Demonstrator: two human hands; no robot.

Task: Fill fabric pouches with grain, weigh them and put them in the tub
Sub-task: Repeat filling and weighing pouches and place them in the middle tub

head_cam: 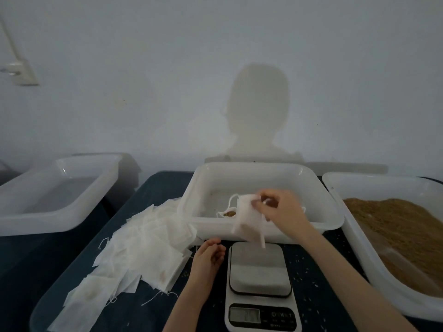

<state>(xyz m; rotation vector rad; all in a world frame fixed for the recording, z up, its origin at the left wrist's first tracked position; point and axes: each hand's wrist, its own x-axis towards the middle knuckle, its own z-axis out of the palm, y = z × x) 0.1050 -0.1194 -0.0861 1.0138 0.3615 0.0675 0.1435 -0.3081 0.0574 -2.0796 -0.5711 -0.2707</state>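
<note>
My right hand (279,210) pinches a white fabric pouch (248,220) by its top, holding it over the front rim of the middle white tub (266,171), above the scale (260,281). The pouch hangs tilted, its drawstring looping to the left. One filled pouch (229,213) with brown grain showing lies inside that tub. My left hand (208,256) hovers with loosely curled fingers and nothing in it, between the pile of flat white pouches (143,248) and the scale. The scale's steel platform carries nothing.
A white tub of brown grain (405,236) stands at the right. Another white tub (62,188) sits at the far left on a separate surface. Loose grains dot the dark tabletop (316,279) around the scale. A wall closes off the back.
</note>
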